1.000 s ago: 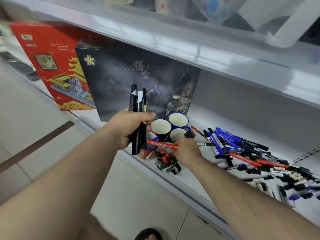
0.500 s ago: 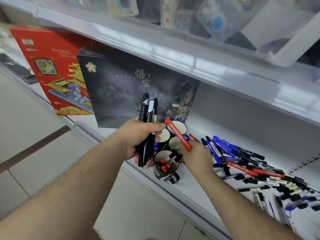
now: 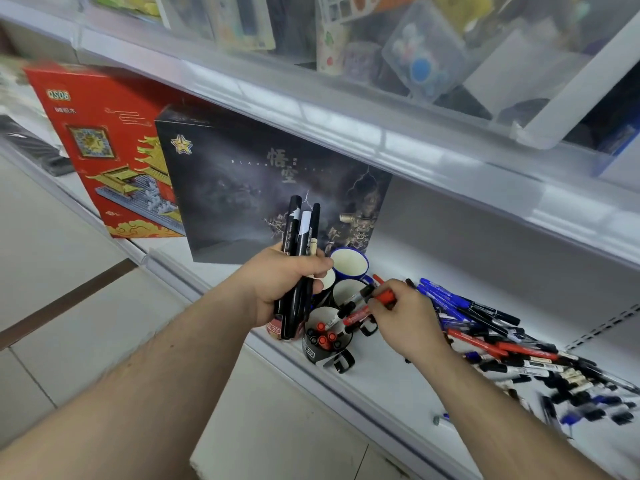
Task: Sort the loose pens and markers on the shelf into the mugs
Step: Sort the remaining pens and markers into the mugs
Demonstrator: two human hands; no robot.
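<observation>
The near black mug [image 3: 325, 341] sits at the shelf [image 3: 391, 386] edge w/ red-capped markers standing inside. The right hand [image 3: 408, 320] pinches a red marker [image 3: 369, 308], slim & smooth, tilted, low tip aimed down-left at that mug, just above the rim. So it's the closer hand for the drop. The left hand [image 3: 287, 285] grips a bunch of black pens [image 3: 299, 258] upright, fingers curled tight. Farther right, the loose pile of pens [image 3: 502, 337] lies flat. Behind stand white-inside mugs [image 3: 348, 265].

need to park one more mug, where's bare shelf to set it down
Bare shelf runs along the front lip, between the black mug and the pen pile. More lies behind the pile by the back wall. The mug cluster and the right side are crowded.
</observation>
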